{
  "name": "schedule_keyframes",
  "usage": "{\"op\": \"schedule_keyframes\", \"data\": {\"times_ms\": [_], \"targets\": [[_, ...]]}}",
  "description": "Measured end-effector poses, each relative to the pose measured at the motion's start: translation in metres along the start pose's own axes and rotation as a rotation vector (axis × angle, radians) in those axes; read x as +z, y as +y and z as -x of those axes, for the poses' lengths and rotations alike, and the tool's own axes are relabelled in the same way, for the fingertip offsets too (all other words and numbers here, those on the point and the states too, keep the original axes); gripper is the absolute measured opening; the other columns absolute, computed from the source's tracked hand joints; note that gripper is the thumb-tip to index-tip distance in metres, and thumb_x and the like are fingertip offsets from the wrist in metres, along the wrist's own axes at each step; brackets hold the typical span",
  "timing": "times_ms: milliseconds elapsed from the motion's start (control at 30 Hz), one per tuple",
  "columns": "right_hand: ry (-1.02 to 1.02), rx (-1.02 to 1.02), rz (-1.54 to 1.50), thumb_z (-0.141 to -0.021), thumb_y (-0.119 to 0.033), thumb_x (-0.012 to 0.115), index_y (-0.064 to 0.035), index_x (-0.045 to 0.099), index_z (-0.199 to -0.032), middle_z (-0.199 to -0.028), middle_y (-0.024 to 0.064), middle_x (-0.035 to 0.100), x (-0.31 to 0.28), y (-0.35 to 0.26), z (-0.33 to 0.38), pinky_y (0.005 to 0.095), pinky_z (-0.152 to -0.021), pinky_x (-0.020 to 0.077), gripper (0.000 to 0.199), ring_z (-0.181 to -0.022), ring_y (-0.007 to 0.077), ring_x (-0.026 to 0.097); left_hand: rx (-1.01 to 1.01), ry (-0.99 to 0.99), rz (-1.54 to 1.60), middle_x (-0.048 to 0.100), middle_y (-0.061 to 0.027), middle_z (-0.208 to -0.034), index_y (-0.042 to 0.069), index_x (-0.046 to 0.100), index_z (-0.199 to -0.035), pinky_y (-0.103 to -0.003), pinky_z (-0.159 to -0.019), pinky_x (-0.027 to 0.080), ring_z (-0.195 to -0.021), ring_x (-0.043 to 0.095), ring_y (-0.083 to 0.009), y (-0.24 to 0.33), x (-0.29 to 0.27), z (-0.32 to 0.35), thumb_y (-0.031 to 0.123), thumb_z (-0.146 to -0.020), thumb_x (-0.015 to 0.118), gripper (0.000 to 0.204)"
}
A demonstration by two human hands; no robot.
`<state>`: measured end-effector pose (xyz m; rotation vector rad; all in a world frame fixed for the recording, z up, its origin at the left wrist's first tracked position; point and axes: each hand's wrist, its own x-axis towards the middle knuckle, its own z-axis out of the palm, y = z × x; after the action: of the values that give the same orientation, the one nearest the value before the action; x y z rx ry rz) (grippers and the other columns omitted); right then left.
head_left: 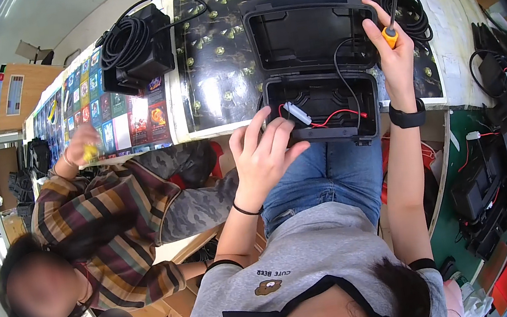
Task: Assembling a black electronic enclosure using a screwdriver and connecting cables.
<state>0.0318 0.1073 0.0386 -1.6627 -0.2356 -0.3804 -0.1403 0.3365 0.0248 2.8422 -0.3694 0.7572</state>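
An open black plastic box (327, 132) rests at the table edge above my lap, its lid (306, 28) tilted back. Red and black wires (341, 114) and a white connector (296, 113) lie inside it. My left hand (262, 154) grips the box's near left rim, fingers curled over the edge close to the white connector. My right hand (393, 57) is raised at the box's right side and holds an orange-handled tool (391, 36), whose dark shaft or cord runs up out of view.
A dark patterned cover (215, 66) lies on the table. A black case with coiled cable (134, 45) stands at back left, another cable coil (414, 12) at right. A person in a striped sweater (107, 224) sits on my left holding something yellow (89, 153). More black boxes (484, 184) sit at lower right.
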Motion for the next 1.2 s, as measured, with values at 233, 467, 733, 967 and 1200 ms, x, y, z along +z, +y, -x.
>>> {"op": "schedule_keyframes", "data": {"times_ms": [233,467,733,967,1200], "targets": [[-0.007,-0.009,0.045,-0.093,-0.026,0.07,-0.0132,0.067,-0.127,-0.074,-0.0096,0.047,0.0,-0.005,0.003,0.019,-0.058,0.024,0.037,-0.063,0.0023,0.03,0.096,-0.087,0.076,0.061,0.001,-0.086,0.014,0.065,-0.099,-0.046,-0.101,0.032,-0.114,0.055,-0.018,-0.004,0.008,-0.006,0.044,-0.072,0.075,0.042],[-0.061,-0.034,0.036,-0.094,-0.028,0.068,-0.0135,0.066,-0.127,-0.088,-0.0052,0.06,-0.008,-0.007,0.004,0.0179,-0.064,0.0327,0.036,-0.076,0.0025,0.047,0.141,-0.041,0.101,0.055,0.002,-0.077,0.016,0.066,-0.094,-0.055,-0.108,0.03,-0.109,0.057,-0.0175,-0.012,0.013,-0.014,0.041,-0.064,0.079,0.041],[-0.161,-0.022,0.091,-0.097,-0.032,0.063,-0.0133,0.072,-0.115,-0.127,0.0022,0.066,-0.021,-0.052,-0.002,0.0149,-0.057,0.0392,0.028,-0.107,0.0066,0.062,0.075,0.014,0.105,0.063,0.0008,-0.087,0.016,0.069,-0.093,-0.057,-0.11,0.028,-0.115,0.056,-0.0236,-0.014,0.017,-0.028,0.042,-0.062,0.079,0.042],[-0.064,0.127,0.052,-0.097,-0.037,0.061,-0.015,0.073,-0.115,-0.118,-0.0027,0.07,-0.014,-0.039,-0.014,0.0157,-0.053,0.038,0.031,-0.061,-0.001,0.048,-0.171,0.127,0.528,0.042,-0.0197,-0.141,0.006,0.056,-0.123,-0.047,-0.102,0.047,-0.128,0.047,-0.0416,-0.007,0.029,-0.043,0.017,-0.061,0.088,0.072],[-0.102,0.159,0.182,-0.096,-0.038,0.062,-0.0155,0.073,-0.114,-0.112,-0.0045,0.071,-0.014,-0.025,-0.019,0.0159,-0.053,0.0381,0.031,-0.06,-0.0006,0.048,-0.381,0.371,0.727,0.024,-0.0146,-0.15,0.007,0.039,-0.137,-0.044,-0.107,0.047,-0.132,0.041,-0.0311,-0.003,0.05,-0.041,0.014,-0.068,0.089,0.086]]}}
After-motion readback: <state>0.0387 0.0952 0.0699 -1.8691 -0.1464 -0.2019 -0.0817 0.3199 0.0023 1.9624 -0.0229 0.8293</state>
